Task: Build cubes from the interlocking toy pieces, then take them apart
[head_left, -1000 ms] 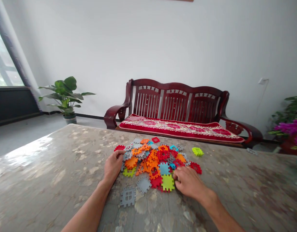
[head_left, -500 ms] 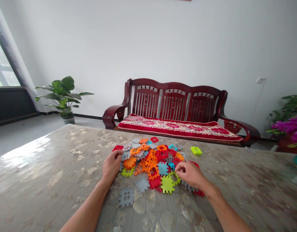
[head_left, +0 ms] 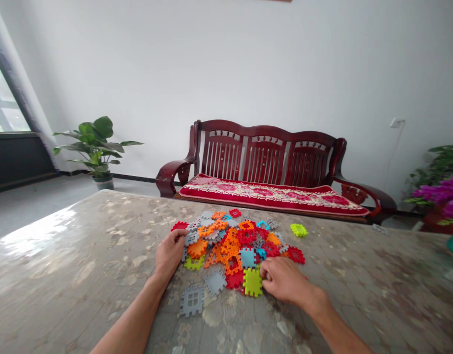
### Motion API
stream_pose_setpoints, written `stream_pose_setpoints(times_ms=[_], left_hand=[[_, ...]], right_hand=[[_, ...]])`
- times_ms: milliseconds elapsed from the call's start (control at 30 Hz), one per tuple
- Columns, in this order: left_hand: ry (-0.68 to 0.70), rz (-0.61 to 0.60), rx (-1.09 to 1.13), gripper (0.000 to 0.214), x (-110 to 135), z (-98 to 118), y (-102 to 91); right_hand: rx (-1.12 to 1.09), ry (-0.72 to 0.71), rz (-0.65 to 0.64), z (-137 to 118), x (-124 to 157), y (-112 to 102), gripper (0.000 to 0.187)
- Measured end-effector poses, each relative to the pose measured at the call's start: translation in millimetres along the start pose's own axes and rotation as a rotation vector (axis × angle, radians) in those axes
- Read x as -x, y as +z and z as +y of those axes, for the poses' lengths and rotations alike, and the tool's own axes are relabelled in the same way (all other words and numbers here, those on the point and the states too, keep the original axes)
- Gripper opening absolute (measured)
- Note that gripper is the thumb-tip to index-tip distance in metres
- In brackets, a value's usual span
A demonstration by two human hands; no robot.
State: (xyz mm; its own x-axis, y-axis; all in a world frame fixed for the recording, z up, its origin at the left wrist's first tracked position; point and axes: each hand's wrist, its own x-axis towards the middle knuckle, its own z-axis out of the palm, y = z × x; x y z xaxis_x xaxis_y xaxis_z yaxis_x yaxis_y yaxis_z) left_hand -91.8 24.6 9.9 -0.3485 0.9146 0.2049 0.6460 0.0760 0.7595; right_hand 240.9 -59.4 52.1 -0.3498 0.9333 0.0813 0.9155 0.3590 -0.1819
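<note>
A heap of flat toothed plastic tiles (head_left: 233, 241) in red, orange, grey, blue and lime lies on the patterned table (head_left: 82, 265). My left hand (head_left: 169, 253) rests at the heap's left edge with curled fingers touching a grey tile there. My right hand (head_left: 283, 282) sits at the heap's near right side, fingers bent, its fingertips against a lime tile (head_left: 252, 282). What the fingers grip, if anything, is hidden. A large grey tile (head_left: 192, 300) lies apart in front of the heap.
One lime tile (head_left: 299, 229) lies alone right of the heap. Behind the table stands a dark wooden bench (head_left: 270, 162) with a red cushion. A potted plant (head_left: 97, 145) is at the left wall, purple flowers (head_left: 445, 194) at the right.
My right hand rose onto the heap's right side, then came back down and left to the lime tile. The red tile at the right shows again. My left hand stayed put.
</note>
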Motion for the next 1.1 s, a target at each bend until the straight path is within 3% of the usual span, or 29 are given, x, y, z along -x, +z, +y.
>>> stream_pose_setpoints(times_ms=[133,333,500,600,667,733,933,1100], left_hand=[[-0.006,-0.009,-0.003,0.028,-1,-2,0.7],[0.018,-0.003,0.000,0.028,-2,-6,2.3],[-0.001,-0.004,-0.016,0.028,0,-2,0.4],[0.010,0.000,-0.010,0.028,-1,-3,0.7],[0.014,-0.001,-0.004,0.028,-2,-4,1.3],[0.011,-0.006,0.001,0.028,-2,-4,1.4],[-0.006,-0.014,-0.015,0.029,0,0,-1.2],[0.006,-0.014,-0.019,0.030,-1,-2,-0.6]], right_hand=[[-0.173,0.085,-0.050,2,-2,-1,0.018],[-0.787,0.223,-0.118,14,-7,-8,0.010],[-1.214,0.386,0.048,32,-14,-13,0.033],[-1.329,0.549,0.241,48,-17,-11,0.041],[-1.320,0.608,0.372,56,-18,-8,0.043],[-1.255,0.613,0.426,63,-17,-6,0.041],[-0.894,0.378,0.318,59,-17,1,0.038],[-0.491,0.360,0.230,36,-16,3,0.033]])
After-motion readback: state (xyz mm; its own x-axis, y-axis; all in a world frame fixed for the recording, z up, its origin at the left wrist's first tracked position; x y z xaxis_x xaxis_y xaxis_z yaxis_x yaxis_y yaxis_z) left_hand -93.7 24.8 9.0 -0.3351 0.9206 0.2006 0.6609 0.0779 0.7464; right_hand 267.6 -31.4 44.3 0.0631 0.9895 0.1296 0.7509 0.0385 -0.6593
